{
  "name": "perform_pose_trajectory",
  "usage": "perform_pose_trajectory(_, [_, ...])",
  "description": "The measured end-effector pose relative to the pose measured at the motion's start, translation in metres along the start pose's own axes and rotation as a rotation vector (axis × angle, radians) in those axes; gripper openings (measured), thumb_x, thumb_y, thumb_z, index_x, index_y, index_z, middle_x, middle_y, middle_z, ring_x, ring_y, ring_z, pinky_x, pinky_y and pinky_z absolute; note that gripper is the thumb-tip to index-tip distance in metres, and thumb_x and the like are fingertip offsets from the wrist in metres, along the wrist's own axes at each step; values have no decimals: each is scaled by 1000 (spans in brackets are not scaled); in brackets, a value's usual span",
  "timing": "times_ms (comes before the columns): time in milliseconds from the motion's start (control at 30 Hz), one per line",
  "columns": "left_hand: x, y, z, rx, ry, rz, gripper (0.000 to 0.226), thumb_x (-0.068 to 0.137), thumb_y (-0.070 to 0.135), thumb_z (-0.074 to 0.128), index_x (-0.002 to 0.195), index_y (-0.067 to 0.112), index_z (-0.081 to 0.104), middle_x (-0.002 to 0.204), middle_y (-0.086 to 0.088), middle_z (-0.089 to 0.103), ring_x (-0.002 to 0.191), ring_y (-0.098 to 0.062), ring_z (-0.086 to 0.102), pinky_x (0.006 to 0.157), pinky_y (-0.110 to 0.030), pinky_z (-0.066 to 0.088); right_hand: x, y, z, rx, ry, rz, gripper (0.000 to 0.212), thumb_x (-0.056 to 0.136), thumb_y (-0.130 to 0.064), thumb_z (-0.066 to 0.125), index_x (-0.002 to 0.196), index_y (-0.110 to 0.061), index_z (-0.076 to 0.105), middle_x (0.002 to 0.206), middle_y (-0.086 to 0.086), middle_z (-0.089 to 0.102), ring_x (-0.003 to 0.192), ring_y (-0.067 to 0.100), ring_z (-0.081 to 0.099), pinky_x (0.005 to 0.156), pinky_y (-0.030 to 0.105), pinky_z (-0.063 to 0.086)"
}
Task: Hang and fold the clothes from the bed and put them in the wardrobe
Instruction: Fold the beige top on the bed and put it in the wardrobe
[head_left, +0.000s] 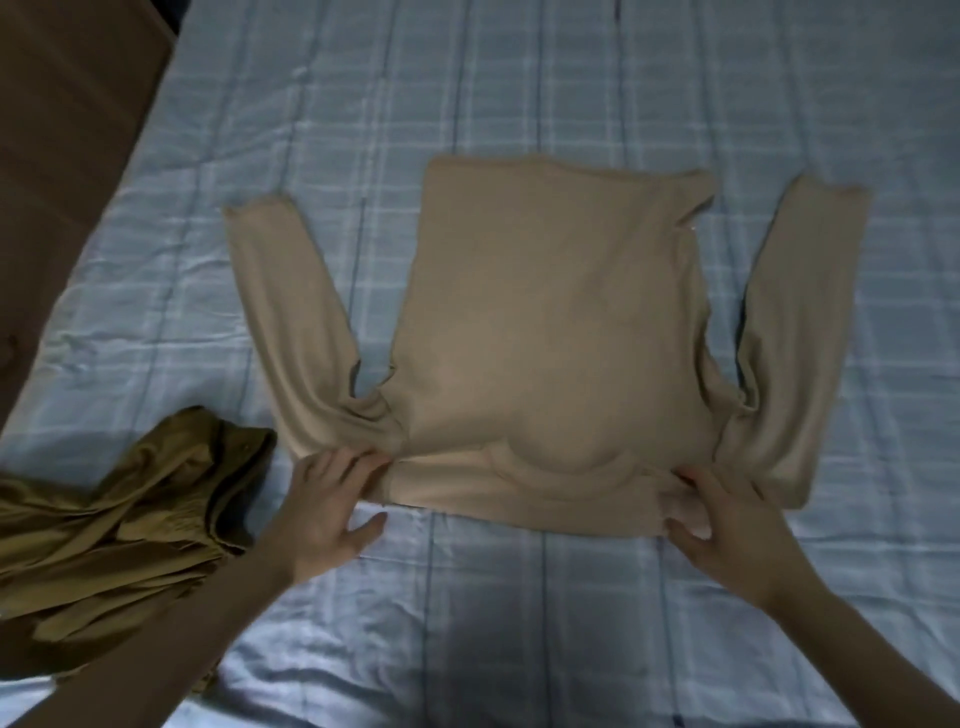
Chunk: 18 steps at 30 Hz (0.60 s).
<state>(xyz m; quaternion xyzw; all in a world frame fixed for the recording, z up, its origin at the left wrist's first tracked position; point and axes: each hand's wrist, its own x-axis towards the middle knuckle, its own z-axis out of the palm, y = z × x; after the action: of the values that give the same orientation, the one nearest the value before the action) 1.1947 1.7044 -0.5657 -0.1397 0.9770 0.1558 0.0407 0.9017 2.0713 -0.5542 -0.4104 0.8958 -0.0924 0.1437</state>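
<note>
I am seeing the tan top (550, 332) lying flat on the bed (519, 104), spreading away beyond both hands; left hand (332, 499) pressing open-fingered, right hand (727, 525) pinching its near edge. Soft, light, floppy: I'd be gripping both shoulders.

A beige long-sleeved top (550, 332) lies flat on a bed covered by a pale blue checked sheet (519, 93), its collar nearest the viewer and both sleeves pointing away. The left hand (327, 514) rests with spread fingers on the near left shoulder of the top, thumb on the sheet, while the right hand (727, 514) pinches the fabric at the near right shoulder. A crumpled olive-brown garment (130, 525) sits at the left, just beside the top, near a brown surface (67, 114) along the bed's left edge.
</note>
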Motion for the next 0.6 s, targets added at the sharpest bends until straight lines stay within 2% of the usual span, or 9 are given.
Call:
perform_pose_trajectory(67, [9,13,6,-146,-48,-66,62,80,51,58,136,27,46,119,9,51,107,-9,45,87,-31,31,2,-13,8,89,-13,1,35,75,-31,72,106,-19,60,89,-4,65,82,23,62,73,33,40])
perform_pose_trajectory(100, [14,18,7,-204,-59,-90,56,80,48,60,132,30,48,115,13,52,102,-6,46,87,-32,32,2,-16,10,127,-2,-5,26,77,-28,71,99,-21,61,84,-7,63,78,22,62,69,33,41])
perform_pose_trajectory(167, [22,23,8,-266,-53,-44,31,80,31,64,110,32,55,95,19,53,84,-3,48,76,-31,36,1,-15,12,162,26,-55,12,78,-28,63,86,-22,57,76,-8,57,70,21,58,61,33,42])
perform_pose_trajectory(233, [21,23,12,-237,-111,107,27,74,9,68,92,26,56,81,12,53,72,-8,47,62,-29,39,-7,-6,14,180,-9,-96,17,74,-23,67,84,-22,54,78,-8,52,70,19,54,55,35,46])
perform_pose_trajectory(333, [4,16,21,-96,-167,248,42,58,-3,70,93,20,64,82,1,57,68,-17,53,57,-24,39,-32,8,19,117,-138,-139,31,69,-27,73,84,-31,46,82,-11,46,68,15,54,48,28,45])
perform_pose_trajectory(400, [-7,17,23,-43,-188,238,38,59,9,73,94,21,63,83,2,56,68,-16,54,58,-23,37,-47,16,23,108,-190,-136,36,67,-29,77,83,-31,46,82,-12,46,66,13,56,47,24,43])
perform_pose_trajectory(500, [-15,25,24,-42,-161,213,18,75,39,67,84,25,58,78,7,50,67,-13,48,60,-24,33,-53,23,23,129,-198,-158,13,80,-38,62,87,-28,56,86,-11,51,71,12,58,55,23,45])
perform_pose_trajectory(533, [-15,27,25,-57,-146,188,22,81,46,63,79,26,56,76,9,48,68,-12,48,60,-24,35,-53,24,23,138,-205,-164,15,85,-42,56,87,-28,59,87,-12,53,74,10,59,58,24,45])
perform_pose_trajectory(600, [-10,30,26,-162,-143,75,36,93,56,47,72,26,51,72,13,46,67,-9,48,60,-28,40,-49,25,20,224,-213,-92,35,93,-55,42,83,-28,61,81,-15,55,75,2,58,62,25,47])
